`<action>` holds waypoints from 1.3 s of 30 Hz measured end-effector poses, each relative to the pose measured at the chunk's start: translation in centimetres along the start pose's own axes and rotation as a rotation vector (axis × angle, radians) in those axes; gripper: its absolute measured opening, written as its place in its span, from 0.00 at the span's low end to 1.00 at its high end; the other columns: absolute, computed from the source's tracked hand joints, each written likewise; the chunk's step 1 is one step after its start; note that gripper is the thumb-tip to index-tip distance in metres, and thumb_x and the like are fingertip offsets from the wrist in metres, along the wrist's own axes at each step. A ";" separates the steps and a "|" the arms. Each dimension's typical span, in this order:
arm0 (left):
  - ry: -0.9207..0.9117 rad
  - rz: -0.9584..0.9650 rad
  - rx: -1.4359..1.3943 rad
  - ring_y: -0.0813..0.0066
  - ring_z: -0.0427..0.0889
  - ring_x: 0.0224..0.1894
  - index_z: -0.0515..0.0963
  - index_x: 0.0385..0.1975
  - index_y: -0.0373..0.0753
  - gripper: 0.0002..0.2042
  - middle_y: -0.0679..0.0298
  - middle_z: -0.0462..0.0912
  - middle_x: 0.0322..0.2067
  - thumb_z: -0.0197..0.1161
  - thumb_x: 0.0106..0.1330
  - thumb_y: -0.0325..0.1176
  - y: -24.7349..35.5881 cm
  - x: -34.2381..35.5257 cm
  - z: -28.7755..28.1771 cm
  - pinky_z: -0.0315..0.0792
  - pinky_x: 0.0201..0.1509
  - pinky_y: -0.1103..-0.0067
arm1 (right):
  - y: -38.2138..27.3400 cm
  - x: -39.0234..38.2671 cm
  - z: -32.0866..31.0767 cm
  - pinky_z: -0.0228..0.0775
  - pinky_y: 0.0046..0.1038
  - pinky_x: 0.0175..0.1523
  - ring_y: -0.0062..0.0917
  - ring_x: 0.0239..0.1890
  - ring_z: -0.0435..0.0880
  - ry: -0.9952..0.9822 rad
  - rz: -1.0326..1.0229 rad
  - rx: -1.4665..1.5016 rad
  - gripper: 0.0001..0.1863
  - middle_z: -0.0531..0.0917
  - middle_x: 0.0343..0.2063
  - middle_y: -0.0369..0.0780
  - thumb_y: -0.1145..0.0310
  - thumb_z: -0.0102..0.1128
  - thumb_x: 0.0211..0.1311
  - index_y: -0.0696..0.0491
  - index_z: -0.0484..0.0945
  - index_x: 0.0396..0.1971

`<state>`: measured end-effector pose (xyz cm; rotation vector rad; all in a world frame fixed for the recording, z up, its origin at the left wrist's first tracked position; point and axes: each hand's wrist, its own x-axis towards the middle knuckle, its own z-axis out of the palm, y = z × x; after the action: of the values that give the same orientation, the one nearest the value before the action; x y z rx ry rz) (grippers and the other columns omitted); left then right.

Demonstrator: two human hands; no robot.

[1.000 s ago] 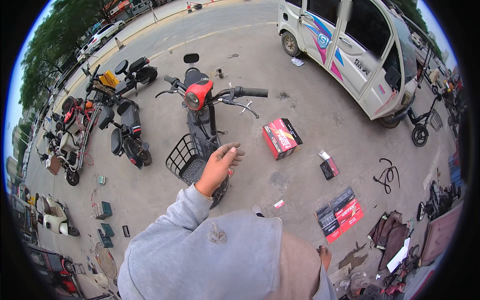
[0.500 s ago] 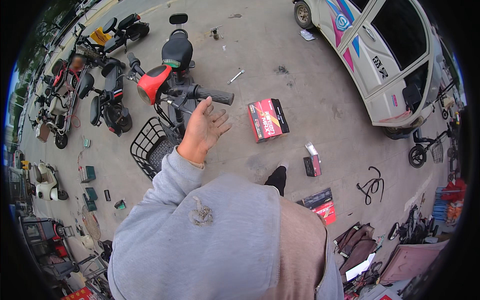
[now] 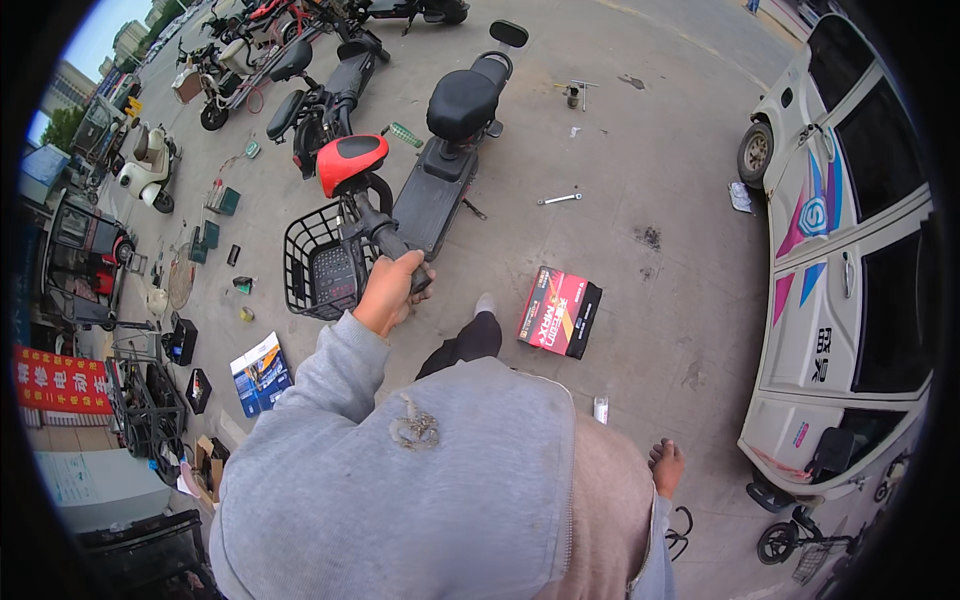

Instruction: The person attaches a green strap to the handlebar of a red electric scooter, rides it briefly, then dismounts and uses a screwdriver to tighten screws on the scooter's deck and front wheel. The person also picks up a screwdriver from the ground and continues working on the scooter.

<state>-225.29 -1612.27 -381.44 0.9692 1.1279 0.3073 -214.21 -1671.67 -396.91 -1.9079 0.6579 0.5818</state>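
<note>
My left hand (image 3: pixel 392 291) is wrapped round a black handlebar grip (image 3: pixel 389 240) of an electric scooter. The scooter has a red front cowl (image 3: pixel 351 163), a black wire basket (image 3: pixel 318 262), a flat footboard (image 3: pixel 432 200) and a black seat (image 3: pixel 463 104). Its handlebar is turned, with the grip pointing toward me. Low at my right side hangs my right hand (image 3: pixel 667 467), its fingers loosely bent and a little apart, with nothing visible in it. A red and black box (image 3: pixel 556 311) lies on the ground to the right of the scooter.
A wrench (image 3: pixel 559 199) lies on the pavement beyond the box. On the right stands a white vehicle (image 3: pixel 840 270). More scooters (image 3: pixel 330 105) are parked at the far left. A blue and white flat carton (image 3: pixel 262 374) and a white cylinder (image 3: pixel 600 409) are on the ground.
My left hand was open beside the handlebar and has closed round its grip. The view has turned, the handlebar has swung toward me, and my right hand has come into sight.
</note>
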 end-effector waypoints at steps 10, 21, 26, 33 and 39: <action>-0.016 -0.075 -0.032 0.70 0.85 0.34 0.64 0.52 0.34 0.18 0.60 0.79 0.36 0.63 0.68 0.30 2.7 0.9 -3.6 0.79 0.33 0.74 | -37.4 6.6 33.8 0.72 0.23 0.40 0.20 0.36 0.81 -0.647 -0.605 -0.404 0.18 0.84 0.36 0.39 0.60 0.50 0.75 0.60 0.79 0.49; 0.248 0.166 0.002 0.72 0.80 0.41 0.68 0.53 0.31 0.21 0.61 0.81 0.38 0.67 0.63 0.30 1.7 1.9 -0.8 0.75 0.47 0.75 | -63.4 -8.0 77.4 0.70 0.38 0.60 0.42 0.58 0.74 -1.302 -2.274 -0.831 0.36 0.74 0.59 0.45 0.78 0.60 0.52 0.50 0.68 0.65; 0.744 -0.056 0.067 0.67 0.82 0.38 0.74 0.47 0.32 0.20 0.57 0.83 0.34 0.71 0.58 0.33 5.3 3.0 4.9 0.75 0.44 0.73 | -63.9 -14.0 88.5 0.60 0.39 0.71 0.41 0.70 0.63 -1.386 -2.591 -1.193 0.50 0.63 0.70 0.44 0.72 0.69 0.45 0.50 0.55 0.72; 1.461 -0.507 0.396 0.47 0.82 0.28 0.77 0.30 0.36 0.17 0.51 0.80 0.21 0.72 0.51 0.44 7.2 10.3 13.4 0.72 0.31 0.62 | -65.4 -15.4 97.9 0.54 0.41 0.75 0.42 0.73 0.58 -2.091 -2.867 -0.890 0.52 0.62 0.70 0.46 0.61 0.71 0.44 0.56 0.56 0.71; 1.625 -0.683 0.435 0.49 0.83 0.28 0.80 0.28 0.39 0.16 0.52 0.82 0.22 0.71 0.44 0.44 8.7 14.3 15.1 0.75 0.33 0.61 | -67.5 -16.2 100.4 0.72 0.40 0.56 0.44 0.48 0.78 -2.224 -2.770 -0.834 0.30 0.79 0.42 0.49 0.61 0.69 0.39 0.58 0.74 0.45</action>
<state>-203.85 -1605.40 -382.11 0.4813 3.0040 0.2571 -191.95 -1552.62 -381.38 -0.0959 3.1999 -0.3198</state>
